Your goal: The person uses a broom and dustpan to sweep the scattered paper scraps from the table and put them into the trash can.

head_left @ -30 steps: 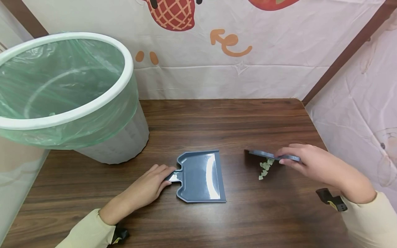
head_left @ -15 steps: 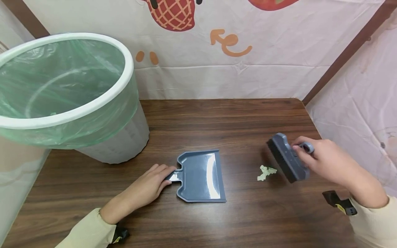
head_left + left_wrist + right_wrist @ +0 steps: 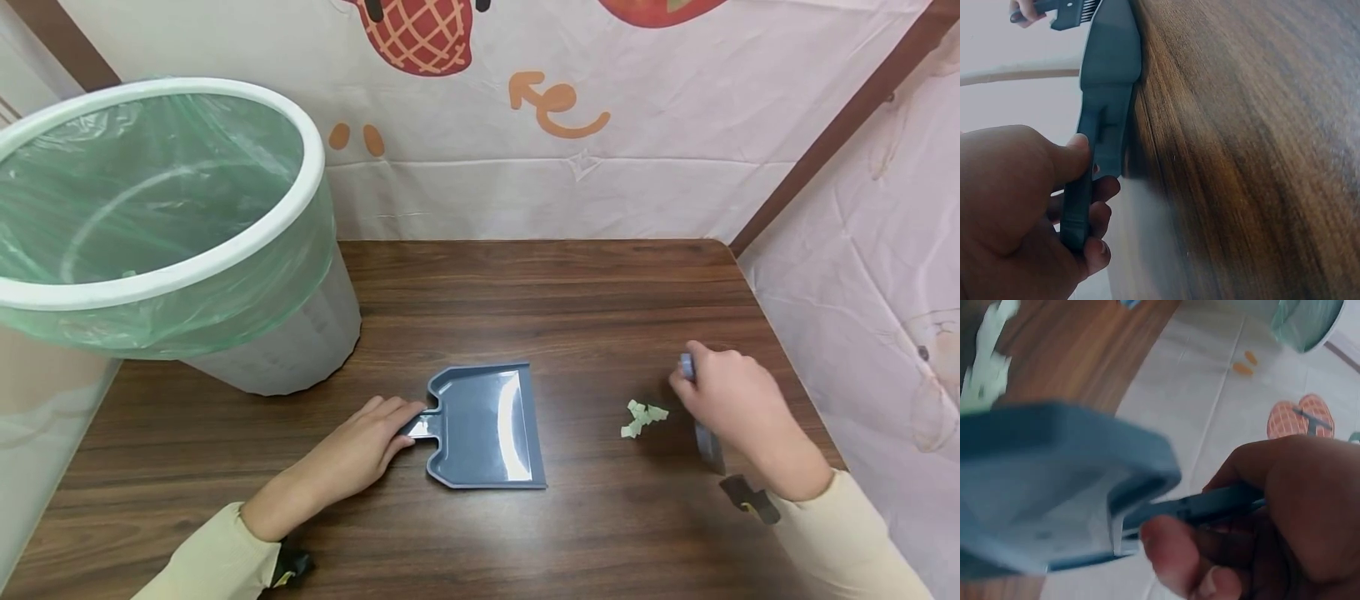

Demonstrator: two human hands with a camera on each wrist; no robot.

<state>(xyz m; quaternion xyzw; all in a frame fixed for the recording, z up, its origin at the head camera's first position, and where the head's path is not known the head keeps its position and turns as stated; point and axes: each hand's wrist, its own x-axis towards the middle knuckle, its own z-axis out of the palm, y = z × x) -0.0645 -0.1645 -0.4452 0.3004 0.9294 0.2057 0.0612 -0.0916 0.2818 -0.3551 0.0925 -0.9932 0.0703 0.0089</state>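
My left hand [image 3: 360, 446] grips the handle of a blue-grey dustpan [image 3: 480, 429], which lies on the table with its wide lip facing right. In the left wrist view the thumb and fingers wrap the dustpan handle [image 3: 1077, 212]. Right of the pan, my right hand [image 3: 742, 404] holds a blue-grey hand brush [image 3: 707, 446] by its handle. The hand hides most of the brush in the head view; its body looms large and blurred in the right wrist view. Between pan and brush lies a small heap of pale green paper scraps [image 3: 643, 417], apart from both.
A white bin [image 3: 300, 350] lined with a green plastic bag [image 3: 180, 192] stands at the back left of the wooden table [image 3: 540, 300]. A white printed cloth [image 3: 675, 125] hangs behind the table's far edge, and more cloth hangs along the right side.
My right hand has brought the brush from above the scraps round to their right, turning it. The scraps slid slightly nearer and bunched together. The left hand and dustpan stayed still.
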